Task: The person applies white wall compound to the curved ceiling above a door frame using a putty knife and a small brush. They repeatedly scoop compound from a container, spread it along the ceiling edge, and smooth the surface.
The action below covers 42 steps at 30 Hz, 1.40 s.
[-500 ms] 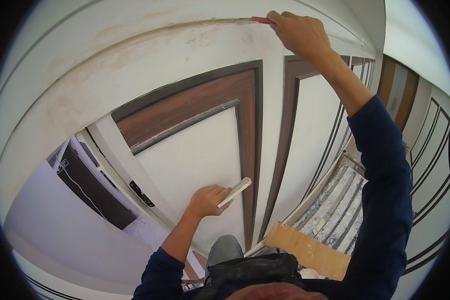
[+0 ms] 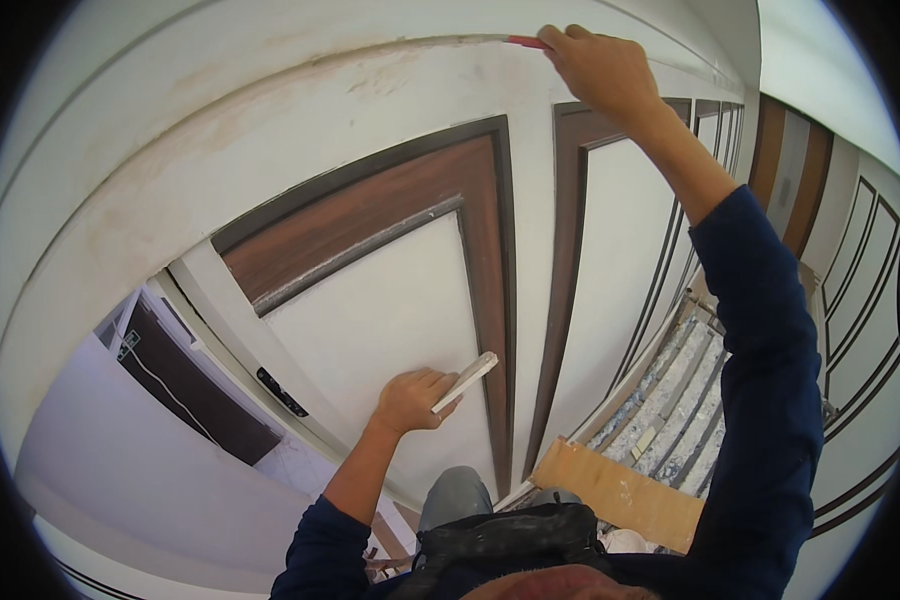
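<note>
My right hand is raised high against the white wall band, closed around the red handle of a thin tool that looks like a putty knife. Its narrow end meets a groove running along the wall, edged with beige smears. Lower down, my left hand grips a flat whitish board, seen nearly edge-on and caked at its far end. That hand is in front of the door's white panel. The fingers behind the board are partly hidden.
A brown-framed door with a black latch plate faces me; an opening lies to its left. At lower right are a wooden board and paint-splattered slats. White panels with dark trim line the right side.
The door and wall have shifted slightly left in view. My right hand stays at the groove with its tool, and my left hand still holds the board almost unmoved.
</note>
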Each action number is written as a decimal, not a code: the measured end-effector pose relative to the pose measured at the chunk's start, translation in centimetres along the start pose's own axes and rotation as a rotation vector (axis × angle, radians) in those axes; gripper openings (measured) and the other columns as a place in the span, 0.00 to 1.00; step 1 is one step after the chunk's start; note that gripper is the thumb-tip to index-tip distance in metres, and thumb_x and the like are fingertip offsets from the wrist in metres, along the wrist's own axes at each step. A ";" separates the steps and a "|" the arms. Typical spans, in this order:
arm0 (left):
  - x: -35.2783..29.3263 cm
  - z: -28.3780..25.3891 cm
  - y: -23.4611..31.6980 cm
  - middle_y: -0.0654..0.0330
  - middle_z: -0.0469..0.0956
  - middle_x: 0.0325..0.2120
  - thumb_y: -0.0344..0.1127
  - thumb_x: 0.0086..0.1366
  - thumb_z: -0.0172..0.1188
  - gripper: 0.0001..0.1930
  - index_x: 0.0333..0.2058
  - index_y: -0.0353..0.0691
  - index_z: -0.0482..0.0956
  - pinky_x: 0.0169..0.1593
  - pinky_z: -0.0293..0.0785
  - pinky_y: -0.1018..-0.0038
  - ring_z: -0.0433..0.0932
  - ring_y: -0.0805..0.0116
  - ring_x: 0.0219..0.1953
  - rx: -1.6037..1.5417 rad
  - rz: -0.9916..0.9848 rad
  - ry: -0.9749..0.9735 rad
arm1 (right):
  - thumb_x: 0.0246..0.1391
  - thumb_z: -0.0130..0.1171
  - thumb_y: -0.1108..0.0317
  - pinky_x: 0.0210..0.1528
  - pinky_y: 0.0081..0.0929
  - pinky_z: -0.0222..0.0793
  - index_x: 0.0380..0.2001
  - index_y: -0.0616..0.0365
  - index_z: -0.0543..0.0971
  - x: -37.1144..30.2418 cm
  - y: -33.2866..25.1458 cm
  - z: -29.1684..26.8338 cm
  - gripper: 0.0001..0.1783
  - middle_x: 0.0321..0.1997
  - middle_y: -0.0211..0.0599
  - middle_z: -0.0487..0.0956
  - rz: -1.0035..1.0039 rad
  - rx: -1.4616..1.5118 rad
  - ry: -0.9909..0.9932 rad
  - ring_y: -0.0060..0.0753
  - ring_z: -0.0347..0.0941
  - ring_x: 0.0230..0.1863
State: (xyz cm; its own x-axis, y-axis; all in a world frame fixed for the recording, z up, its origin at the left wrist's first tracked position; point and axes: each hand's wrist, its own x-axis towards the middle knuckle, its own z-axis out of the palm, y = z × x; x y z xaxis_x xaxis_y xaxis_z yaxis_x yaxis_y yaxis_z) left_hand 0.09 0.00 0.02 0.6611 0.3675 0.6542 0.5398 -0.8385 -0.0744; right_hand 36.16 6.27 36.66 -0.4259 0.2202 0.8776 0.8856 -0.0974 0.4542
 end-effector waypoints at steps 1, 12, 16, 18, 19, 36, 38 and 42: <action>-0.1 -0.1 -0.1 0.63 0.84 0.30 0.39 0.58 0.70 0.12 0.41 0.44 0.86 0.34 0.80 0.69 0.84 0.64 0.31 0.006 -0.004 -0.009 | 0.71 0.52 0.58 0.30 0.41 0.78 0.48 0.48 0.77 0.8 -1.2 -0.4 0.10 0.35 0.33 0.83 -0.011 0.009 0.016 0.42 0.84 0.32; 0.0 -0.3 -0.1 0.61 0.82 0.29 0.38 0.55 0.71 0.15 0.41 0.42 0.84 0.36 0.80 0.68 0.83 0.63 0.31 -0.010 0.023 0.017 | 0.70 0.53 0.59 0.29 0.41 0.77 0.45 0.51 0.77 -2.4 3.1 0.1 0.10 0.31 0.38 0.83 0.170 -0.008 0.037 0.45 0.83 0.30; -0.1 -0.6 -0.3 0.61 0.82 0.28 0.38 0.55 0.72 0.15 0.41 0.41 0.84 0.36 0.80 0.68 0.83 0.62 0.31 -0.013 0.012 0.023 | 0.70 0.52 0.56 0.36 0.49 0.75 0.45 0.53 0.76 -10.7 3.0 0.9 0.13 0.35 0.45 0.83 0.414 0.256 -0.205 0.54 0.81 0.35; -0.2 -0.3 0.1 0.61 0.83 0.29 0.38 0.56 0.71 0.14 0.41 0.41 0.85 0.36 0.80 0.68 0.83 0.63 0.31 -0.034 0.007 0.014 | 0.71 0.51 0.55 0.37 0.52 0.73 0.44 0.54 0.76 -19.7 0.9 -0.7 0.14 0.37 0.49 0.82 0.562 0.422 -0.203 0.59 0.79 0.37; 0.1 -0.4 0.2 0.61 0.84 0.30 0.37 0.57 0.71 0.13 0.40 0.41 0.85 0.36 0.80 0.68 0.83 0.63 0.31 -0.032 0.008 0.015 | 0.70 0.51 0.54 0.38 0.53 0.72 0.42 0.55 0.77 -26.6 -0.5 -0.4 0.15 0.37 0.48 0.82 0.587 0.424 -0.226 0.59 0.79 0.38; 3.1 3.3 6.0 0.52 0.86 0.37 0.41 0.73 0.61 0.20 0.47 0.23 0.82 0.44 0.78 0.71 0.83 0.67 0.39 -0.812 -0.804 0.067 | 0.43 0.75 0.39 0.45 0.48 0.78 0.34 0.60 0.87 -88.0 -24.9 -18.7 0.32 0.39 0.52 0.86 1.239 0.384 -1.617 0.57 0.84 0.42; 4.3 3.2 6.1 0.52 0.86 0.37 0.42 0.73 0.61 0.20 0.47 0.24 0.82 0.45 0.78 0.71 0.83 0.67 0.39 -0.795 -0.793 0.055 | 0.47 0.75 0.47 0.47 0.49 0.78 0.33 0.59 0.87 -86.7 -25.4 -18.7 0.24 0.41 0.52 0.85 1.233 0.361 -1.648 0.57 0.83 0.45; 3.6 3.0 7.4 0.51 0.86 0.37 0.42 0.74 0.61 0.20 0.48 0.25 0.82 0.45 0.77 0.70 0.84 0.66 0.40 -0.819 -0.798 0.073 | 0.48 0.72 0.51 0.49 0.50 0.76 0.34 0.56 0.87 -88.3 -23.9 -19.9 0.19 0.44 0.52 0.83 1.218 0.476 -1.593 0.58 0.81 0.45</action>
State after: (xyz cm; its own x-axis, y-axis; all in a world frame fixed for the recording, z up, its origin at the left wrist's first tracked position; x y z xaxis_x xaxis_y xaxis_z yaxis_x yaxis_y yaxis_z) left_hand 8.03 -3.67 -0.39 0.2362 0.9106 0.3392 0.2727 -0.3971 0.8763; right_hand 48.95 -30.15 -48.63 0.5603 0.7447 -0.3626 0.6079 -0.6671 -0.4306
